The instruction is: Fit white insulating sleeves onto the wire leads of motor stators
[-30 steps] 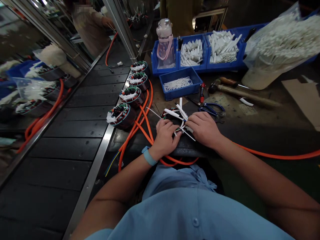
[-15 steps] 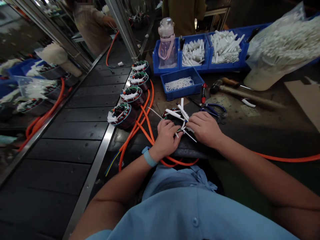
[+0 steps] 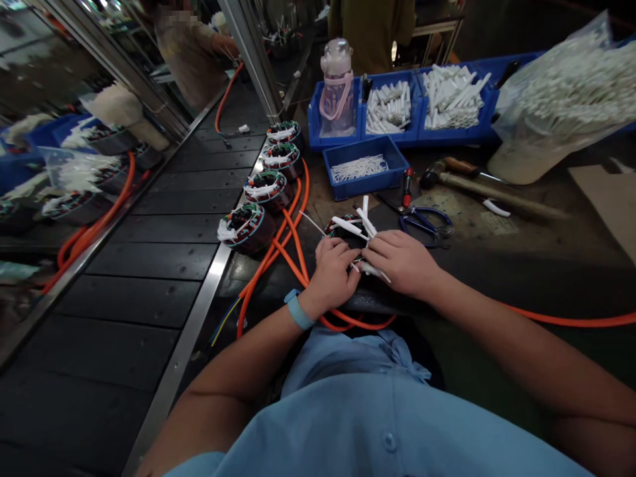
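Note:
A motor stator [image 3: 342, 228] with green and dark windings sits on the bench before me, mostly covered by my hands. White sleeves [image 3: 348, 226] stick up from its top, and a thin white tie end [image 3: 312, 222] points out to the left. My left hand [image 3: 335, 270] is closed round the stator's near left side, thumb and fingers at its rim. On the near right side, my right hand [image 3: 402, 264] bends its fingers down over a white wire bundle [image 3: 370, 268]. Both hands' fingertips nearly meet; what lies right under them is hidden.
Several finished-looking stators [image 3: 247, 228] line the metal conveyor edge, with orange cables [image 3: 298, 245] trailing. Behind are a blue tray of white ties [image 3: 365, 192], sleeve bins [image 3: 450, 132] and a bottle [image 3: 338, 93]. Pliers [image 3: 427, 218] and hammers [image 3: 497, 189] lie right. Another person [image 3: 189, 59] stands far left.
My right hand has moved left and its fingers have come down over the stator's near side, closer to my left hand. My left hand stays at the rim. The view has shifted slightly.

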Demonstrator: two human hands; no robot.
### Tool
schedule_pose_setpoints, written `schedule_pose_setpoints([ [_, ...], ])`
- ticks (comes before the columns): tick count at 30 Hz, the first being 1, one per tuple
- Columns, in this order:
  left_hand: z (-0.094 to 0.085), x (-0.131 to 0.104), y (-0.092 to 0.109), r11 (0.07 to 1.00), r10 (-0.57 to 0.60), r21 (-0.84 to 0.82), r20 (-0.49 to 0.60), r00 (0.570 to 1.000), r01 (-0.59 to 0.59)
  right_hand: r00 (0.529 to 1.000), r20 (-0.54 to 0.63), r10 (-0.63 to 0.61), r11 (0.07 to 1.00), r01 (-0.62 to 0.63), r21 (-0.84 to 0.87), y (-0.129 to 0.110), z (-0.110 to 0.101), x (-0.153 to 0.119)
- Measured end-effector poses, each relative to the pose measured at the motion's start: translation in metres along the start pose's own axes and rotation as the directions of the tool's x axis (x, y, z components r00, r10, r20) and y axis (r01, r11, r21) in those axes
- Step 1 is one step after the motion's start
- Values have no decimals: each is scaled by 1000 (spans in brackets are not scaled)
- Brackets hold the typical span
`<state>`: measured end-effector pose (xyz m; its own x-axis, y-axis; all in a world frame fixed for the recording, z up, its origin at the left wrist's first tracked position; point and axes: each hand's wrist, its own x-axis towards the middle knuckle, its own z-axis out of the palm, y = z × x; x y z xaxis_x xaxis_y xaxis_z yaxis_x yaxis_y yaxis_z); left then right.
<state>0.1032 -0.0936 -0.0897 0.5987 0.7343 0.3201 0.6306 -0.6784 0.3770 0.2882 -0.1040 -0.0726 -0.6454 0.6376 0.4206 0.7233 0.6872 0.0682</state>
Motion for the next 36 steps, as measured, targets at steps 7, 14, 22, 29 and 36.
schedule_pose_setpoints([
  [7, -4, 0, 3, 1000, -17, 20, 39, 999, 17, 970, -25, -243, 950, 233, -210, -1, -7, -1],
  [14, -1, 0, -1, 1000, 1, -5, 18, 1000, -1, 980, 156, -127, 974, 153, -169, 7, -9, 26],
  [22, 5, 1, 0, 1000, -13, -12, -41, 999, 12, 887, 461, -11, 998, 37, -47, 17, 6, 66],
  [29, -9, -6, -6, 998, 69, -3, 16, 997, -69, 949, 234, 212, 951, -255, 174, 18, -2, 36],
  [36, -59, 13, -54, 915, 351, 116, 243, 904, -386, 734, 244, 633, 764, -643, -49, 10, -28, -140],
])
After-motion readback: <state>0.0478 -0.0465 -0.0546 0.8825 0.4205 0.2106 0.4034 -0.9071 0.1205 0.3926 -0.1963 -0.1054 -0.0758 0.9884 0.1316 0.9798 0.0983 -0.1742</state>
